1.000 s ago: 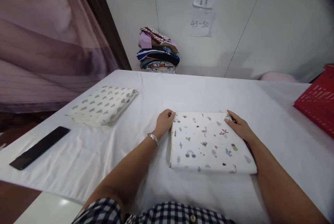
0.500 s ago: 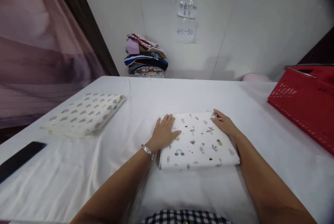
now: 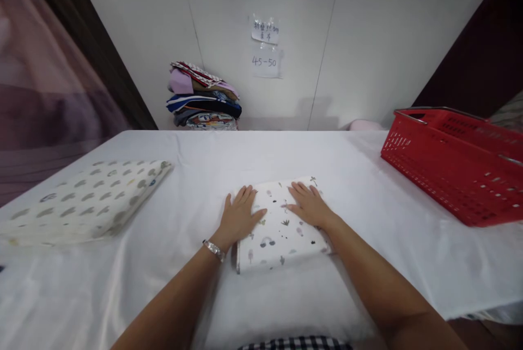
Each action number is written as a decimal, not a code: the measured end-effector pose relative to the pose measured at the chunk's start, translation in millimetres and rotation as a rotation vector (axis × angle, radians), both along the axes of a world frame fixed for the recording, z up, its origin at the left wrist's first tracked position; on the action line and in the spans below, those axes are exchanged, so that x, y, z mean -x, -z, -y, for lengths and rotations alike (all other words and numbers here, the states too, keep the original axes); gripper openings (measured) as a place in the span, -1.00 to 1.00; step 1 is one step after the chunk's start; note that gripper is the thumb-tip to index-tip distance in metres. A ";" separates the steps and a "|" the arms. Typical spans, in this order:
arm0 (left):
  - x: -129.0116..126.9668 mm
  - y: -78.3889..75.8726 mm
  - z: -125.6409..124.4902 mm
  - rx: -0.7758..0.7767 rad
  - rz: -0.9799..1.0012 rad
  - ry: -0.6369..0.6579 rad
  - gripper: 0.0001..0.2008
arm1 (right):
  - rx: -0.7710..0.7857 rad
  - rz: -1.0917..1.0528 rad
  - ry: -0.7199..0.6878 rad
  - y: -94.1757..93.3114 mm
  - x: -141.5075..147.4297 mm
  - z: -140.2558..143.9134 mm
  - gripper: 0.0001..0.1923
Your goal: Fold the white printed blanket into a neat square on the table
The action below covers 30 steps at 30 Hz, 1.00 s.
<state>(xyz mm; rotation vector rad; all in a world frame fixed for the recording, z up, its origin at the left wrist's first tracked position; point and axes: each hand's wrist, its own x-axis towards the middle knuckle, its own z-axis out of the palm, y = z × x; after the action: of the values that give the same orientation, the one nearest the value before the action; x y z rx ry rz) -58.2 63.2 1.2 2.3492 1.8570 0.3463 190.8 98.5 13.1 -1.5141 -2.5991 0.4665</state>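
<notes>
Folded cloth (image 3: 278, 230) is pressed flat on the worktop (image 3: 163, 263) by left hand (image 3: 239, 216) and right hand (image 3: 309, 206), fingers spread, nothing gripped. Smoothing step judged.

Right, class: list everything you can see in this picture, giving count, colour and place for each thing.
folded cloth: 1, white with small prints, near middle of table, under both hands
spotted cloth: 1, cream with grey spots, folded, left on table
table: 1, white cover, fills the foreground
basket: 1, red, right on table
pile of clothes: 1, mixed colours, behind table by wall
notes: 2, white, taped on wall
curtain: 1, mauve, far left
bracelet: 1, silver, left wrist
left hand: flat, fingers on the folded cloth's left edge
right hand: flat on the folded cloth's top
</notes>
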 end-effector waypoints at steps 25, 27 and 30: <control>1.3 1.9 -0.2 0.039 0.094 0.022 -0.33 | 0.395 -0.289 0.619 -18.1 -48.2 -81.4 -0.11; 1.6 2.6 -0.2 0.044 0.093 0.023 -0.33 | 0.541 -0.374 0.670 -21.1 -48.8 -83.5 -0.13; 1.9 3.1 0.0 0.057 0.098 0.025 -0.31 | 0.687 -0.581 0.621 -24.6 -48.8 -80.1 -0.28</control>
<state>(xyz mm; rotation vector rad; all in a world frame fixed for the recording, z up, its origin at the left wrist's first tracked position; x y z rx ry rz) -60.1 63.2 -1.9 2.2734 1.7688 0.3934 239.6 178.5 37.7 -1.8560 -1.4812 1.5199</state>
